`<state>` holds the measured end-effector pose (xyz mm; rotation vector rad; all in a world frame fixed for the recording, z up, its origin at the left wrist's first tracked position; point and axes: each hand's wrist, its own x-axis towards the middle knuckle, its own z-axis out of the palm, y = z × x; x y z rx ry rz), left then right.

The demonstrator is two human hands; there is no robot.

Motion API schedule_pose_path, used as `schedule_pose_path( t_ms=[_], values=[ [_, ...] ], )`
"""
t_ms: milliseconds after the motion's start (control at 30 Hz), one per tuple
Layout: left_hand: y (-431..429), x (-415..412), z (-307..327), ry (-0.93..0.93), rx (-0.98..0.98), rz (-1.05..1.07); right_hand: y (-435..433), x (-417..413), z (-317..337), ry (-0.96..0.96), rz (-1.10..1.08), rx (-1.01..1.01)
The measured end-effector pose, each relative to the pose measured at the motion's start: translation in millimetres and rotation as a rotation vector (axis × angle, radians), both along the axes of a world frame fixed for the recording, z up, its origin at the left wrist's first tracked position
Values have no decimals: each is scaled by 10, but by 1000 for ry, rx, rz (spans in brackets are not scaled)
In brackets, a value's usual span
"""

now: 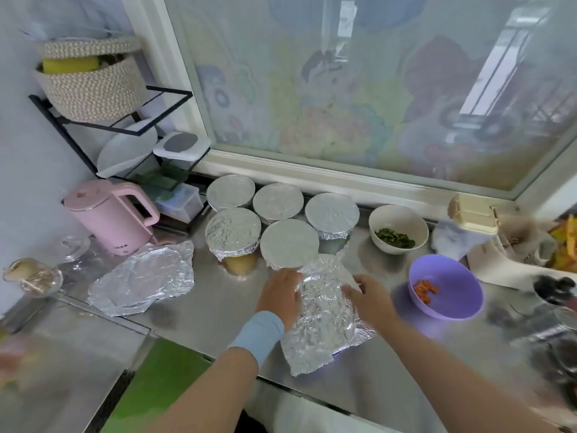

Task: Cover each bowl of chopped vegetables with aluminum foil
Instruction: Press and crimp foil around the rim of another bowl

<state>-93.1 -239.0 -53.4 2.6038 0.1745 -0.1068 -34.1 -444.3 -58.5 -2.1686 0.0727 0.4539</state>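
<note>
On the steel worktop (218, 307), left hand (279, 295) and right hand (365, 300) hold the foil (324, 320) by its sides, fingers (288, 281) curled on it. The uncovered purple bowl (456, 303) lies just right, nearest the right hand; the white bowl (402, 214) sits farther off.

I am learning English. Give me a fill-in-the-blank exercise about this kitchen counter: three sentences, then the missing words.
1. The left hand and the right hand hold crumpled foil beside the ____ bowl with orange pieces.
2. The white bowl holds chopped ____ vegetables.
3. The kettle on the left is ____.

Missing words: purple; green; pink.
</note>
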Motion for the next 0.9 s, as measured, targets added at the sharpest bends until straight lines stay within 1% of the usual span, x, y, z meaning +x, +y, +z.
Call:
schedule_pose_path(
  t_ms=[67,100,133,167,200,233,267,333,400,500,567,633,700,833,900],
  values=[
    [-112,-83,-118,74,7,-38,-19,-67,-66,10,-36,14],
    [-133,-114,-185,101,26,-56,-21,-99,-85,11,-23,-28],
    [-147,-141,-258,124,51,-73,-22,-123,-118,-1,10,-110],
    [-158,-169,-322,132,79,-87,-22,-140,-158,-44,63,-236],
    [-164,-187,-375,133,106,-100,-10,-158,-186,-131,116,-383],
    [-174,-199,-403,130,131,-107,8,-176,-211,-262,173,-512],
    [-183,-212,-447,129,154,-112,28,-181,-259,-412,231,-601],
    [-203,-240,-492,85,219,-121,81,-151,-323,-612,357,-634],
    [-220,-240,-499,15,262,-117,155,-97,-365,-674,521,-620],
    [-233,-141,-482,-14,266,-144,263,-18,-412,-635,660,-613],
    [-237,-71,-505,29,234,-163,293,10,-452,-588,665,-590],
    [-228,-41,-542,55,199,-158,297,50,-478,-487,653,-560],
    [-211,-28,-568,47,148,-137,302,87,-473,-389,623,-484],
    [-165,7,-619,-66,82,-102,295,67,-446,-244,479,-282],
    [-138,13,-644,-89,-51,-49,285,49,-466,-192,386,-215]
  ],
)
